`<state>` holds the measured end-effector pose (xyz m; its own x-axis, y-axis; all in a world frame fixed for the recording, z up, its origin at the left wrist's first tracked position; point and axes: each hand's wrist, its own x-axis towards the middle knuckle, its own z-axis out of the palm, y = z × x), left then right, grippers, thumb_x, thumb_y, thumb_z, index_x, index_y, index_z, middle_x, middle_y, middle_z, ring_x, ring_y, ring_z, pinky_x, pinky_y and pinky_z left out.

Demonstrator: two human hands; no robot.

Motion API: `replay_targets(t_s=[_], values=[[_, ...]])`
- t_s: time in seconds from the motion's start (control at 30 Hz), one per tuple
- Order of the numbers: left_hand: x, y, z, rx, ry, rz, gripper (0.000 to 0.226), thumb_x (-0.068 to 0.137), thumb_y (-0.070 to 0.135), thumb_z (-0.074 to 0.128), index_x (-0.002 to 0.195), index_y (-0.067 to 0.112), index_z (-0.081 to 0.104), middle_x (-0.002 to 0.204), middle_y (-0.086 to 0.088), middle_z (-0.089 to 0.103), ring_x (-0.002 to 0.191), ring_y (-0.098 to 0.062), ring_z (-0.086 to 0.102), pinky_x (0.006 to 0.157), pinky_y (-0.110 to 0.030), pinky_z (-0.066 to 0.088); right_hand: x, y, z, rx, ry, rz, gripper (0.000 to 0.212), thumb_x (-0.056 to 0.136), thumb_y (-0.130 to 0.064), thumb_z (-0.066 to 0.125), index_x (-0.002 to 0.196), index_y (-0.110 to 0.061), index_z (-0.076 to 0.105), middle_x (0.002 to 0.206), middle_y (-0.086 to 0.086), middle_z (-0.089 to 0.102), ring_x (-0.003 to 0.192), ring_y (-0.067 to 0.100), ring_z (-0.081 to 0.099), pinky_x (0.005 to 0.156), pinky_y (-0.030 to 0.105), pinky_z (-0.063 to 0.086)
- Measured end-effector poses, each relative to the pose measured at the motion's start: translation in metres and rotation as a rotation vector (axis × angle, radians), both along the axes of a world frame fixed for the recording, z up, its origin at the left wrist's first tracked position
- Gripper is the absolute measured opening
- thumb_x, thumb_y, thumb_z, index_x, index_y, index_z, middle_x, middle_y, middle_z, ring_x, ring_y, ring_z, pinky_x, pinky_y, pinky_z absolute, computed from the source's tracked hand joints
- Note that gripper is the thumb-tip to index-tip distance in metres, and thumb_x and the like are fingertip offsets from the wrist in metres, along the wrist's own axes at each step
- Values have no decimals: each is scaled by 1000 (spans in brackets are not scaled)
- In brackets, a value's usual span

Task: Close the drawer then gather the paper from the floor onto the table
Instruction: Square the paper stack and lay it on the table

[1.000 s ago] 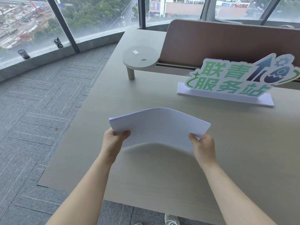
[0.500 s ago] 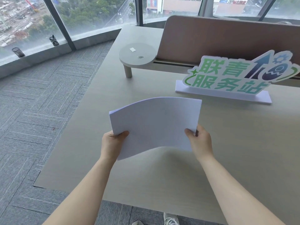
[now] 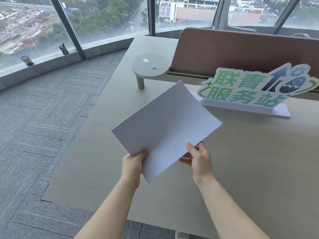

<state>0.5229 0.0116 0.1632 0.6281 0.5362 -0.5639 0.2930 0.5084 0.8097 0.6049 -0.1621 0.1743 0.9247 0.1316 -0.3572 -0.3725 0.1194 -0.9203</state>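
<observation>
Both hands up over the bench (image 3: 259, 169), near edge. Left hand (image 3: 133, 165) pinches the lower-left corner of the paper stack (image 3: 165, 128), thumb on top; right hand (image 3: 198, 160) grips the near long edge, thumb on top, fingers (image 3: 184, 160) curled underneath. So both sets of fingers are closed on the paper, none free. Stack is in the air, tilted up toward the far side and rotated diagonal to the bench edge, not touching the surface. Looks like the squaring or set-down step. My take: rotate it parallel to the bench edge, tap the long edge down to align the sheets, then lower flat and let go one hand at a time so nothing fans out. Plenty of bare bench straight ahead. Keep it short of the green sign (image 3: 255, 88) and the small round shelf (image 3: 150, 66) beyond. Drawer isn't in view; can't tell its state.
</observation>
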Motion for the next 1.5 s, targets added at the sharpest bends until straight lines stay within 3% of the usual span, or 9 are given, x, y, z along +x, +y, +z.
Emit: replay_targets(t_s=[0.13, 0.27, 0.43, 0.7, 0.97, 1.03, 1.17, 1.3, 1.5], values=[[-7, -8, 1, -42, 1, -17, 26, 68, 25, 73, 92, 14, 72, 87, 2, 75, 80, -21, 67, 67, -34, 52, -8, 21, 0, -140, -17, -26, 13, 95, -9, 50, 96, -10, 63, 86, 5, 70, 74, 18, 67, 62, 35, 60], [-16, 8, 2, -38, -53, -34, 28, 76, 25, 70, 103, 19, 67, 95, 5, 75, 82, -18, 69, 59, -28, 54, 1, 23, -7, -281, -35, -11, 28, 89, -21, 51, 94, 7, 51, 79, 9, 56, 70, 22, 54, 65, 46, 56], [-25, 60, 6, 34, -62, 40, 29, 89, 16, 58, 117, 23, 59, 105, 0, 70, 84, -22, 67, 65, -33, 56, 14, 18, -5, -328, -55, 64, 31, 88, -21, 52, 86, 8, 44, 75, 7, 45, 68, 21, 42, 63, 35, 40], [-32, 110, 6, 275, 67, -336, 23, 89, 11, 60, 102, 24, 72, 86, 6, 75, 76, -12, 67, 65, -28, 53, 33, 32, -9, -327, -44, 317, 17, 94, -11, 50, 96, 5, 57, 81, 10, 60, 73, 23, 57, 65, 36, 47], [-35, 124, -14, 248, 67, -146, 23, 78, 8, 65, 87, 27, 75, 79, 2, 74, 71, -17, 65, 76, -36, 51, 32, 64, -18, -299, -80, 319, 12, 100, -19, 51, 100, -18, 63, 87, 5, 74, 73, 16, 69, 61, 29, 53], [-35, 126, -20, 213, 66, -116, 23, 80, 6, 64, 90, 25, 74, 82, -1, 73, 70, -16, 65, 74, -36, 51, 29, 70, -21, -274, -58, 314, 13, 100, -20, 50, 99, -15, 62, 80, -3, 72, 68, 14, 69, 56, 24, 50], [-32, 131, -30, 171, 73, -92, 24, 87, 1, 59, 96, 21, 70, 73, 8, 73, 62, -7, 66, 63, -28, 52, 24, 78, -30, -309, -21, 283, 23, 92, -21, 48, 90, 2, 51, 71, 10, 51, 62, 22, 45, 54, 29, 36], [-25, 138, -36, 177, 81, -109, 25, 87, 1, 58, 95, 22, 70, 71, 11, 74, 64, -9, 66, 68, -31, 53, 28, 85, -43, -392, -41, 240, 29, 83, -27, 46, 86, 1, 50, 71, 9, 50, 64, 20, 42, 62, 34, 34], [-9, 152, -42, 299, 105, -132, 25, 87, 0, 56, 98, 18, 68, 81, 0, 70, 73, -17, 63, 70, -25, 51, 36, 102, -53, -472, -104, 272, 18, 94, -15, 46, 90, -4, 60, 72, 5, 58, 61, 18, 45, 60, 31, 35]])
